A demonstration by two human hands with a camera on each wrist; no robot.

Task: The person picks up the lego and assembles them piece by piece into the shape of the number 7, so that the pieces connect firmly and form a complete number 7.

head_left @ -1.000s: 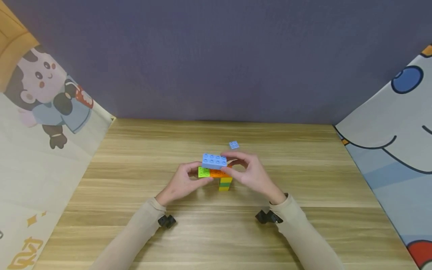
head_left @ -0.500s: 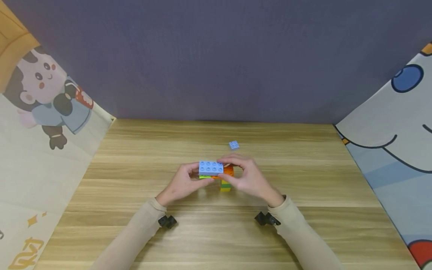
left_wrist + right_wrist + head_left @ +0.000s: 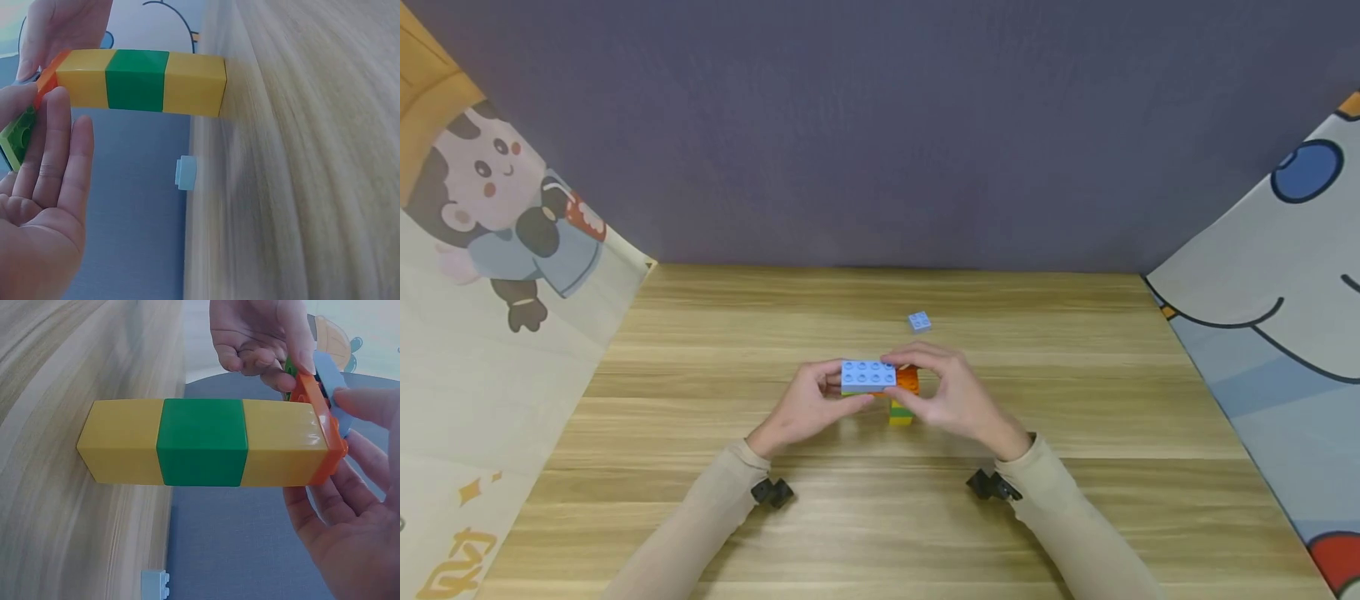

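Observation:
A column of yellow, green [image 3: 203,442] and yellow bricks stands on the table, topped by an orange brick [image 3: 325,428]. A lime green brick [image 3: 22,135] extends to the left beside the orange one. Over both lies a long light blue brick [image 3: 868,377], leaving the orange brick's right end uncovered. The right hand [image 3: 958,400] pinches the blue brick's right end between thumb and fingers. With thumb in front and fingers behind, the left hand [image 3: 805,408] grips the layer under the blue brick's left part. Whether the blue brick is fully seated, I cannot tell.
A small light blue brick [image 3: 919,322] lies on the wooden table [image 3: 737,333], behind the column. A dark wall [image 3: 880,133] rises at the table's back edge, and panels with cartoon prints stand at the left and right.
The right hand has brought the long blue brick down and slightly left, over the lime green brick and part of the orange one. The left hand has barely moved.

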